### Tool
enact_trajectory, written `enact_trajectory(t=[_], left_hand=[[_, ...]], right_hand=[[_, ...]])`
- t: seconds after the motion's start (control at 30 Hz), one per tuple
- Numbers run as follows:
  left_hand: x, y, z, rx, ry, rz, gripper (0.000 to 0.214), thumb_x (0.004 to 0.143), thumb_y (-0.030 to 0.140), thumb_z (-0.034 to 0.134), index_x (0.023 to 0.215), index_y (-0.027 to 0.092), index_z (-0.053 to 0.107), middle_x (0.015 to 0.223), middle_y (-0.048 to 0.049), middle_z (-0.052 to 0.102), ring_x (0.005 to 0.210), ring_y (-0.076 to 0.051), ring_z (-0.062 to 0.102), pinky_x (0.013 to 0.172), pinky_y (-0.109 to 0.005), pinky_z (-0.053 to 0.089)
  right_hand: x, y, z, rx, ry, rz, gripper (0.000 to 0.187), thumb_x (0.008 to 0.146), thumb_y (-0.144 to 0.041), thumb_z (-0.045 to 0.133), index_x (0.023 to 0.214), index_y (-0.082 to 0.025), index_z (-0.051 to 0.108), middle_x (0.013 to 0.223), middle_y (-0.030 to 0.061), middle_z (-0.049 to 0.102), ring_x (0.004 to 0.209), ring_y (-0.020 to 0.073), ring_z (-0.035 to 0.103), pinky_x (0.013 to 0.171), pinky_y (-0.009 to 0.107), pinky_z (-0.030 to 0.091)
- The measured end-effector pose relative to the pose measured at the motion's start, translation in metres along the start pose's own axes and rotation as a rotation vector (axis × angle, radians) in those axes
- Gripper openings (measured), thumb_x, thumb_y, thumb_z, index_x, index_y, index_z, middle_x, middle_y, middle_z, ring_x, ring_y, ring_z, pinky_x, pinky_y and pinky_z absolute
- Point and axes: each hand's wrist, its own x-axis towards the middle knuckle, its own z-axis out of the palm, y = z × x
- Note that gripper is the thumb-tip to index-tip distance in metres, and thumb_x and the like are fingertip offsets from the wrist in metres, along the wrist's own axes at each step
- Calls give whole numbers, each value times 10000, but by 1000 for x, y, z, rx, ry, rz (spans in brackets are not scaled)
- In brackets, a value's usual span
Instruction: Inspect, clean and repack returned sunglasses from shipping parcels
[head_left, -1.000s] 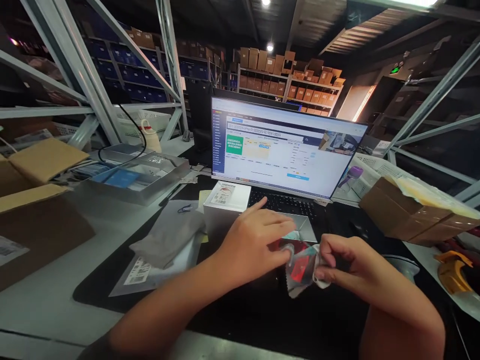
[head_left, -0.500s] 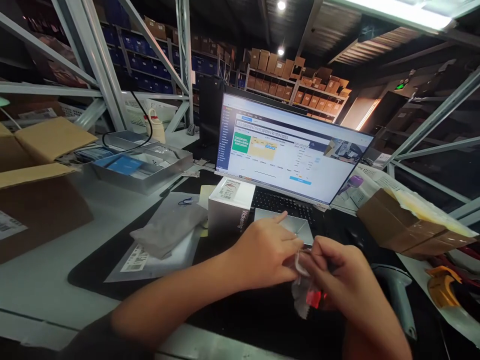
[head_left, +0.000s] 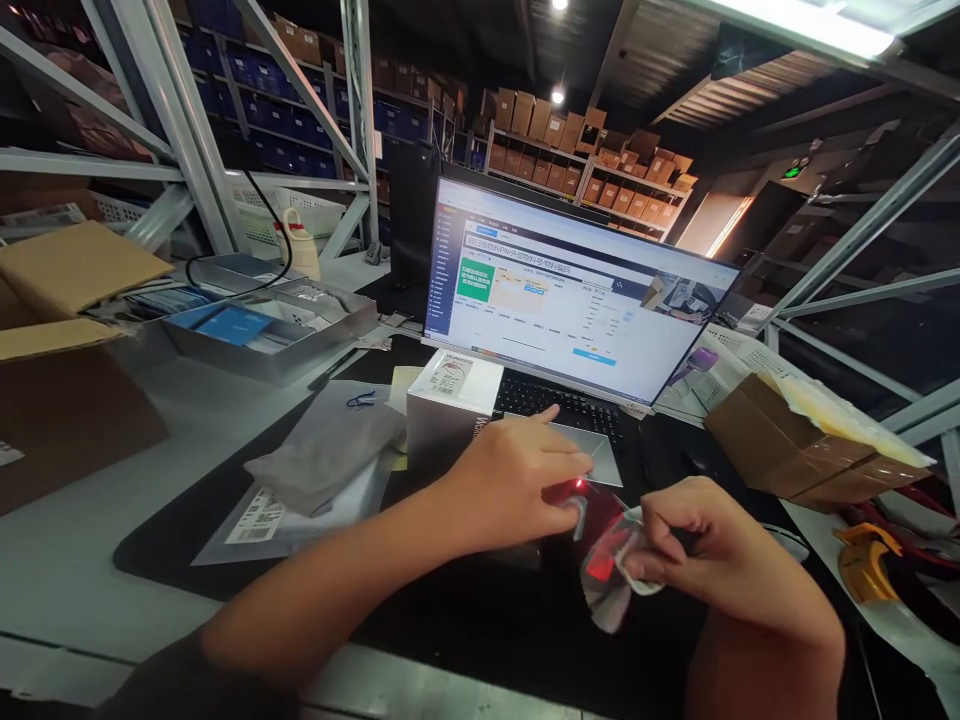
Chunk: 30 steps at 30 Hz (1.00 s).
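Note:
In the head view my right hand (head_left: 697, 535) pinches a small crumpled clear plastic bag (head_left: 609, 590) by its upper edge, and the bag hangs above the black mat. Red light falls on the bag. My left hand (head_left: 521, 485) is closed beside it, thumb and fingers around a small pale scrap (head_left: 579, 518) whose kind I cannot make out. Just behind the left hand lies a flat silver-grey square (head_left: 596, 452). A white and grey box (head_left: 450, 395) stands left of that hand. Further left, a grey cloth-like pouch (head_left: 326, 450) rests on a clear plastic bag with a barcode label (head_left: 255, 515).
Behind the hands stand a monitor (head_left: 570, 290) and a keyboard (head_left: 525, 393). A cardboard box (head_left: 795, 445) and an orange tape dispenser (head_left: 862, 570) are at right. A handheld scanner (head_left: 787, 540) is mostly hidden by my right arm. An open grey box (head_left: 277, 350) and an open carton (head_left: 75, 420) sit left.
My hands were together at the bag; now they are apart. The right hand has moved right with the bag, while the left stays near its place. The scanner is now more covered.

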Motion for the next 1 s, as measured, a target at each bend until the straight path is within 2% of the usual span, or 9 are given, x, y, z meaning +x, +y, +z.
enact_trajectory(t=[0.1,0.2,0.27,0.37,0.47,0.53,0.7,0.87,1.0], left_hand=[[-3,2,7,92,-8,74,95,862,181,610,807,170,687,716,-6,702,661,-151,664,1147,-508,443],[-5,4,11,92,6,137,183,959,284,585,910,140,686,822,-31,741,757,-157,698,1195,-504,383],[-5,8,10,101,22,136,225,956,268,617,1122,121,661,1070,-76,752,1032,-202,700,1235,-528,311],[-5,21,2,246,98,37,537,907,172,670,1411,116,495,1441,-162,560,1402,-289,463,1228,-574,305],[-9,34,-1,352,221,-85,570,877,85,636,1425,132,486,1420,-170,548,1344,-288,494,1145,-514,437],[-13,39,2,323,197,-141,591,836,106,648,1407,129,497,1341,-152,586,1249,-281,545,1077,-474,499],[-18,36,21,379,112,-150,741,729,241,757,1392,76,470,1300,-172,593,1183,-335,563,999,-503,534],[-15,29,29,514,211,-113,398,893,292,619,1211,63,548,1156,-189,625,1081,-335,591,934,-503,525],[-14,24,27,359,198,-85,343,907,250,621,1206,99,545,1140,-152,628,1068,-290,591,949,-452,519]], right_hand=[[9,-7,26,-84,247,92,473,874,-266,677,595,-209,299,516,-59,405,504,83,333,476,211,261],[12,-12,38,-148,350,130,429,893,-275,621,602,-209,312,514,-60,380,494,83,326,472,214,246],[7,-12,34,-98,359,145,444,899,-312,621,602,-213,306,514,-59,379,485,85,336,471,216,262],[-7,-7,15,29,502,167,475,883,-367,665,605,-225,306,521,-61,373,473,90,348,461,219,293],[-16,-5,3,73,734,144,477,854,-363,717,609,-225,332,538,-54,413,503,102,406,483,215,335],[-14,-7,4,68,821,94,460,827,-326,742,602,-219,356,550,-43,463,533,109,448,505,212,358],[16,-15,34,289,811,56,396,771,-289,763,625,-217,402,569,-38,520,526,112,476,499,214,390],[34,-19,56,208,815,38,411,732,-245,748,559,-200,378,505,-60,431,485,77,360,452,192,288],[30,-18,50,245,794,61,506,719,-251,765,508,-195,309,459,-68,365,453,59,333,432,180,255]])
